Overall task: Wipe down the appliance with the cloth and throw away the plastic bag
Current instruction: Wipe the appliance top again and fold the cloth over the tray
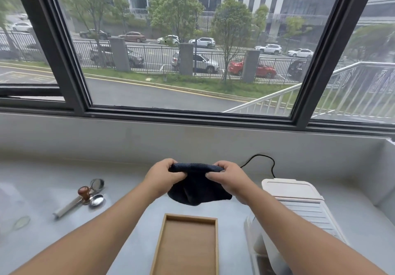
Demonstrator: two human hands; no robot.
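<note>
- I have both hands on the dark navy woven cloth [197,191]: my left hand [164,175] and right hand [229,178] each pinch its top edge with curled fingers, holding it taut between them in the air while the rest hangs down
- By my judgement the wiping has not yet begun: the cloth touches nothing, and the white plastic appliance with a ribbed top [299,204] sits just right of the grip and nearer me, apart from the cloth
- I cannot make out the plastic bag for certain; a pale clear scrap [21,222] far left of the grip may be it, so I take that step as also left to do
- Count near the grip: one cloth, one appliance, one black cord [265,159] behind it, one shallow rectangular wooden tray [159,244] below
- Count left of the grip: one brown-knobbed tamper [84,191], two round metal discs [97,184], one white rod [67,208]
</note>
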